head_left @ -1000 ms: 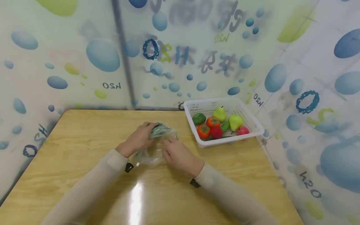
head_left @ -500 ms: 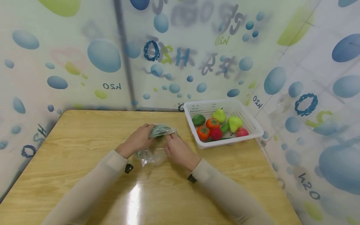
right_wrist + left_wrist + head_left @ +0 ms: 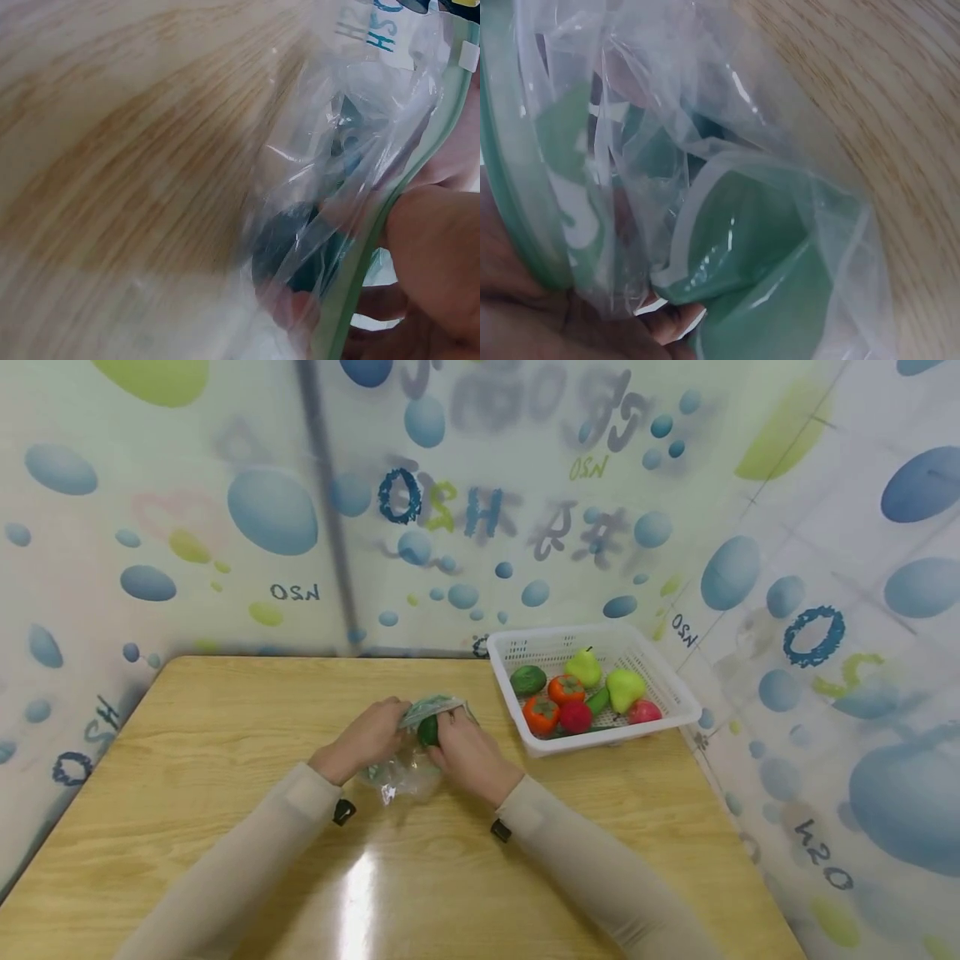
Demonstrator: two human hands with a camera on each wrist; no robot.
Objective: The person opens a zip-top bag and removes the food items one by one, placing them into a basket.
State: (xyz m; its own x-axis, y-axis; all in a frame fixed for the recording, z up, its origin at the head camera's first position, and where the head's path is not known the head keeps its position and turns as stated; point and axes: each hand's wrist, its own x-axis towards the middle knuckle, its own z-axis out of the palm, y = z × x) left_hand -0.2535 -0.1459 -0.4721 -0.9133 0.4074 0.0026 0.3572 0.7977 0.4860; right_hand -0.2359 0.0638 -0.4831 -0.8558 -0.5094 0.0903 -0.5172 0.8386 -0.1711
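A clear resealable plastic bag [image 3: 408,777] with a green zip edge and green print lies on the wooden table in front of me. My left hand [image 3: 367,739] grips the bag at its mouth; the left wrist view shows that hand [image 3: 547,322] by the green zip edge [image 3: 506,187]. The fingers of my right hand [image 3: 472,756] are in the bag's mouth and hold a dark green rounded fruit or vegetable [image 3: 428,731], mostly hidden by the hand. Through the plastic in the right wrist view, the dark green piece [image 3: 289,240] shows beside fingertips.
A white perforated basket [image 3: 592,742] stands at the back right. In it lie two pears [image 3: 625,690], two persimmons [image 3: 541,716], a cucumber-like green piece [image 3: 528,680], and red and pink round pieces [image 3: 576,717]. A patterned wall rises behind the wooden table [image 3: 225,718].
My right hand, deeper in the bag's mouth before, has shifted slightly left, and the dark green piece now shows beside its fingers. My left hand keeps its grip on the bag.
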